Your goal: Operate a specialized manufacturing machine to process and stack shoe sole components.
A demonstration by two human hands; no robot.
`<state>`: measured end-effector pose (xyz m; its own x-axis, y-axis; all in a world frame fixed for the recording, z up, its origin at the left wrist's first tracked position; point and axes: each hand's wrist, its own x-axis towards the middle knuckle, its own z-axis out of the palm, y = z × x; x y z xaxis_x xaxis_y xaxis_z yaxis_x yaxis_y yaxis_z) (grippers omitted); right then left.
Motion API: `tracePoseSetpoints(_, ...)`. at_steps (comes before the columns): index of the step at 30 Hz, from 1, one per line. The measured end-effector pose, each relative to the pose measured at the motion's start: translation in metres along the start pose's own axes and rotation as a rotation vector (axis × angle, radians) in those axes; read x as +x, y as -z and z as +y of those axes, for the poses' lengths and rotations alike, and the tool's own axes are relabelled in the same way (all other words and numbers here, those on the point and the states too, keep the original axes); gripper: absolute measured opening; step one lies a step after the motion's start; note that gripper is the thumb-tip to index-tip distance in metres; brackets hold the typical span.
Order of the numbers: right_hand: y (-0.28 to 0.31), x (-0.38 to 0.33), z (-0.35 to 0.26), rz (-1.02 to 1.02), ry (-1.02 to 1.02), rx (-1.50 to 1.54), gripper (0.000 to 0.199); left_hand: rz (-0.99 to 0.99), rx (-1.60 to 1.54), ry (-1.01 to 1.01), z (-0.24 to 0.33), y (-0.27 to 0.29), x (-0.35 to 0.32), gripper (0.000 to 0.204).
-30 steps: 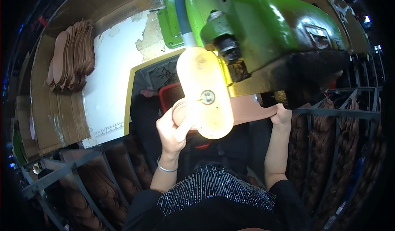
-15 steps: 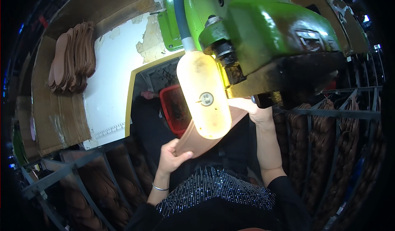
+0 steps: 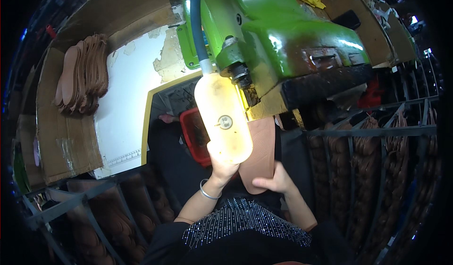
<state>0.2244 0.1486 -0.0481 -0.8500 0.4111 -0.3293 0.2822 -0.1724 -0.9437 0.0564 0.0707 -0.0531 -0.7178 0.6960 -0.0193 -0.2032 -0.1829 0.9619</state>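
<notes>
1. I see my right hand (image 3: 278, 182) pinching the lower end of a brown insole (image 3: 258, 151), fingers pressed on its edge; the insole stands nearly upright below the green machine (image 3: 283, 43).
2. My left hand (image 3: 222, 168) is raised behind the lit yellowish lamp cover (image 3: 222, 118); I cannot tell whether its fingers grip the insole or are spread.
3. Risk, as I judge it: the lamp hides the left fingers close to the machine's head, so a slip could pinch them or skew the insole.
4. A red bin (image 3: 196, 135) sits behind; its contents are unclear.
5. The wire racks (image 3: 377, 170) hold stacked brown insoles; another stack (image 3: 82, 76) rests on the cardboard-covered surface (image 3: 61, 133).
</notes>
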Motion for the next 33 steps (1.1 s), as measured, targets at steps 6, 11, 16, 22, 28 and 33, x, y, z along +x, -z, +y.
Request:
tracePoseSetpoints(6,0.045,-0.055,0.013,0.214,-0.094,0.155,0.03,0.077,-0.237,-0.011,0.003,-0.008,-0.004,0.034)
tracePoseSetpoints(11,0.085,-0.042,-0.018,0.577,0.134,0.268,0.026,0.074,0.01,-0.044,0.003,-0.013,0.001,0.038)
tracePoseSetpoints(16,0.108,0.006,-0.067,0.645,0.308,0.212,0.02,0.052,-0.031,-0.082,-0.002,-0.014,0.002,0.037)
tracePoseSetpoints(22,0.1,0.068,-0.101,0.431,0.441,0.274,0.021,-0.117,0.05,-0.161,0.028,0.022,0.02,0.03)
tracePoseSetpoints(28,0.09,0.098,-0.051,0.247,0.627,0.533,0.036,-0.196,0.036,0.045,0.062,0.077,0.036,0.028)
tracePoseSetpoints(33,0.047,0.1,-0.01,0.404,0.502,0.348,0.026,-0.094,0.031,0.071,0.059,0.119,0.025,0.029)
